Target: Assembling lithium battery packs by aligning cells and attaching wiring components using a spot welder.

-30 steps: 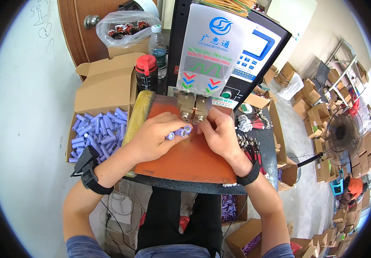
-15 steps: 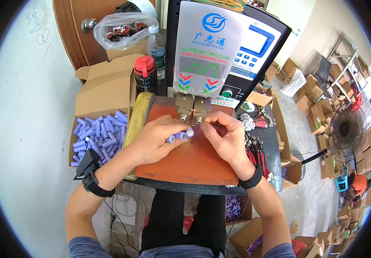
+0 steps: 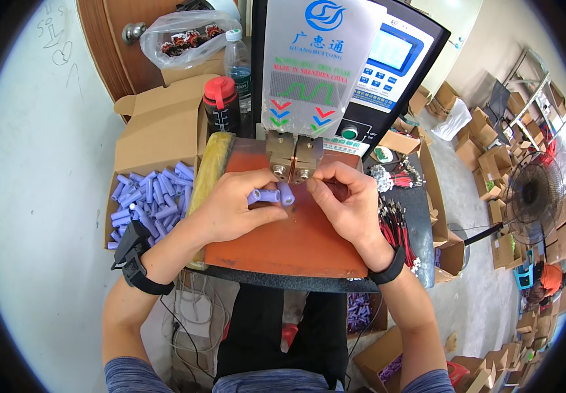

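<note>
From where I stand, the person's left hand [image 3: 230, 204] is curled round a few purple batteries [image 3: 268, 196], thumb below and fingers above, with their ends poking out on its right side, over an orange mat [image 3: 283, 242] on the dark counter [image 3: 425, 232]. The right hand [image 3: 348, 204] is bent in, fingertips drawn toward the thumb, just beside those batteries; I can't tell whether it pinches anything. Right above the gap between the two hands hang the metal blocks [image 3: 294, 157] of a tall machine [image 3: 312, 72]. Along the left hand's outer side runs a yellow strip [image 3: 212, 170], and further left sits a cardboard box [image 3: 161, 128] with many more loose batteries [image 3: 154, 200] in it. Beyond that hand stands a black bottle with a red lid [image 3: 222, 108], and red and black wires [image 3: 396, 229] lie in a bundle just right of the right hand
</note>
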Motion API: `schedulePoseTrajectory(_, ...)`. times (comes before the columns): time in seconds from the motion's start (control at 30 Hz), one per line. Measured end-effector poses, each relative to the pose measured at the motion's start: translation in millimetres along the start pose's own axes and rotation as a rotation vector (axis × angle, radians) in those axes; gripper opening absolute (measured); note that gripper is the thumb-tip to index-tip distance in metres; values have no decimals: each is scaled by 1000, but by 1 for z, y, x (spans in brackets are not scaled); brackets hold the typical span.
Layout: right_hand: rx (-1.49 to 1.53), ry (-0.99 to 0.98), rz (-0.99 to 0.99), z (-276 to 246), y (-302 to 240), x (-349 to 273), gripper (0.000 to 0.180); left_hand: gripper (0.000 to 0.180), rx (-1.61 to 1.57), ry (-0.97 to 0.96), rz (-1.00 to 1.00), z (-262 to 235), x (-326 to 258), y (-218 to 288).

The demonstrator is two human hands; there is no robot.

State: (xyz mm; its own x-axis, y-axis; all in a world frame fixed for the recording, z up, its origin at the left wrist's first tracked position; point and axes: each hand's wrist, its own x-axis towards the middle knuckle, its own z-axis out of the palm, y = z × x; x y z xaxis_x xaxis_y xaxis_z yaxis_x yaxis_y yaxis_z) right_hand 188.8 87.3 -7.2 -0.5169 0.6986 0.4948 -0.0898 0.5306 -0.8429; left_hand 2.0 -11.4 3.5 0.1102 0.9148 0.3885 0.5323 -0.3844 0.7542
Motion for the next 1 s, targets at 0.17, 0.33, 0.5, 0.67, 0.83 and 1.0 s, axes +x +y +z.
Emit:
schedulePoseTrajectory(0.17, 60, -25, -16, -1, -1, -1, 6, 26, -12, 2, -81, 3, 3, 2)
schedulePoseTrajectory(0.33, 46, -73, -21, -2, -2, -1, 6, 20, 107, 108, 123, 7, 4, -5)
schedulePoseTrajectory(0.5, -8, -73, -61, -1, -3, -1, 6, 20, 114, 79, 105, 5, 4, -6)
schedulePoseTrajectory(0.67, -86, -67, -73, 0, -2, -1, 8, 20, 117, 50, 85, 3, 3, -4)
schedulePoseTrajectory(0.83, -156, -59, -117, 1, -6, 0, 7, 20, 132, 43, 79, 3, 4, -4)
schedulePoseTrajectory(1.0, -224, -59, -188, 0, -9, 2, 7, 20, 100, 55, 41, 5, 5, -5)
